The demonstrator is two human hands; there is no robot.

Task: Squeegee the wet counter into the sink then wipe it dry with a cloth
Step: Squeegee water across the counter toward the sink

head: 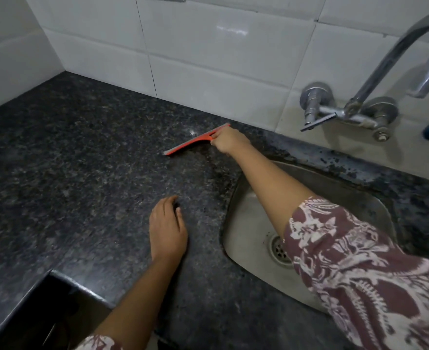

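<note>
An orange squeegee (190,144) lies with its blade on the dark speckled granite counter (82,160), close to the tiled back wall. My right hand (227,142) is shut on its handle, the arm reaching over the steel sink (248,223). My left hand (168,229) rests palm-down on the counter left of the sink, fingers slightly curled, holding nothing. A darker wet streak runs from the blade toward the sink's rim. No cloth is in view.
A chrome wall tap (395,72) with valves (314,102) hangs above the sink at the right. White tiles (208,59) back the counter. The counter's front edge drops off at the lower left (56,279). The drain (280,248) sits in the sink floor.
</note>
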